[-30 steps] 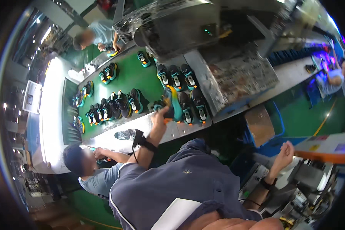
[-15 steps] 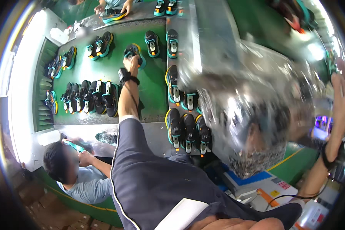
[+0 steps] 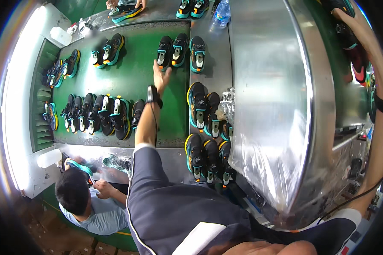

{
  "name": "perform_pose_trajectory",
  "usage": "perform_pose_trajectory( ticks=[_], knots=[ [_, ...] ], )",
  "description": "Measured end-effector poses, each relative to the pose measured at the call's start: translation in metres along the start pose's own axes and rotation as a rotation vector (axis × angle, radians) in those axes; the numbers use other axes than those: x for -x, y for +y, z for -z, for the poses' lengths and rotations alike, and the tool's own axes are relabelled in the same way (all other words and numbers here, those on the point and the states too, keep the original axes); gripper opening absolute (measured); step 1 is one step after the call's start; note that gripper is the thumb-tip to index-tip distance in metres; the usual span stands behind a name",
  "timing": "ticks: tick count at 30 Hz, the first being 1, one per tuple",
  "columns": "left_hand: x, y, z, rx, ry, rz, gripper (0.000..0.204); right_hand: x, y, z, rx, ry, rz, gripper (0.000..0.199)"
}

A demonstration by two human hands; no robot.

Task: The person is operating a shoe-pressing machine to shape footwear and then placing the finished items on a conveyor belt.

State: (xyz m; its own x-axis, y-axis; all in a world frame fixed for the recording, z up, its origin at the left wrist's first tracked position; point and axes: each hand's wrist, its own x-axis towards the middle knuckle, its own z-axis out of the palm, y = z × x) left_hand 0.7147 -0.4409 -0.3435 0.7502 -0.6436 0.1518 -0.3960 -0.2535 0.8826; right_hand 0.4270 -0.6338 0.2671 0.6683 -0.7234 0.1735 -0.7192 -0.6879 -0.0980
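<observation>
My left hand [image 3: 161, 78] is open over the green conveyor belt [image 3: 149, 89], fingers spread at the heel of a black shoe [image 3: 165, 46] with an orange pull tab. Close beside that shoe stands a second black shoe [image 3: 180, 47]. A third shoe [image 3: 197, 53], teal-soled, sits on the metal ledge to the right. At the far upper right, my right hand [image 3: 351, 21] is closed around a dark shoe with a teal edge [image 3: 344, 6], partly cut off by the picture's rim. Below that hand hangs or lies a dark shoe with red [image 3: 356, 63]; its support is unclear.
Several black shoes [image 3: 98, 111] line the belt's near side. More shoes [image 3: 195, 155] crowd the metal ledge [image 3: 217, 70] beside a large metal housing [image 3: 272, 85] draped with clear plastic. A water bottle [image 3: 222, 15] stands at the back. A co-worker [image 3: 78, 193] sits at lower left.
My left hand has let go of the shoe and drawn back slightly; that shoe now stands beside another. My right hand has moved up and onto a shoe. The view has shifted.
</observation>
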Motion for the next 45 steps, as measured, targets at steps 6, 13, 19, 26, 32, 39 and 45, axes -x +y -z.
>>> perform_pose_trajectory(
  ticks=[6,13,19,26,32,39,45],
  knots=[
    [0.196,0.140,0.042,0.520,0.017,0.181,0.048,0.049,0.051,0.013,-0.065,0.289,0.150,0.068],
    [0.358,0.315,0.081,1.063,-1.049,0.538,0.032,0.233,0.115,0.133,0.230,0.408,-0.155,0.069],
    [0.400,0.430,0.065,1.398,-1.834,0.260,0.062,0.503,0.043,0.104,-0.368,0.876,-0.255,0.085],
    [0.531,0.525,0.029,1.382,-2.144,0.240,0.079,0.668,-0.054,0.028,-1.283,1.073,-0.716,0.073],
    [0.685,0.529,0.061,0.867,-2.453,0.696,0.051,0.870,-0.117,-0.018,-0.729,1.424,-1.074,0.058],
    [0.859,0.514,0.146,0.455,-2.504,-0.161,0.052,1.008,-0.214,-0.087,-0.386,1.772,-1.659,0.077],
    [0.997,0.500,0.147,0.232,-2.882,-0.387,0.074,1.125,-0.297,-0.099,-0.091,2.127,-1.698,0.059]
  ],
)
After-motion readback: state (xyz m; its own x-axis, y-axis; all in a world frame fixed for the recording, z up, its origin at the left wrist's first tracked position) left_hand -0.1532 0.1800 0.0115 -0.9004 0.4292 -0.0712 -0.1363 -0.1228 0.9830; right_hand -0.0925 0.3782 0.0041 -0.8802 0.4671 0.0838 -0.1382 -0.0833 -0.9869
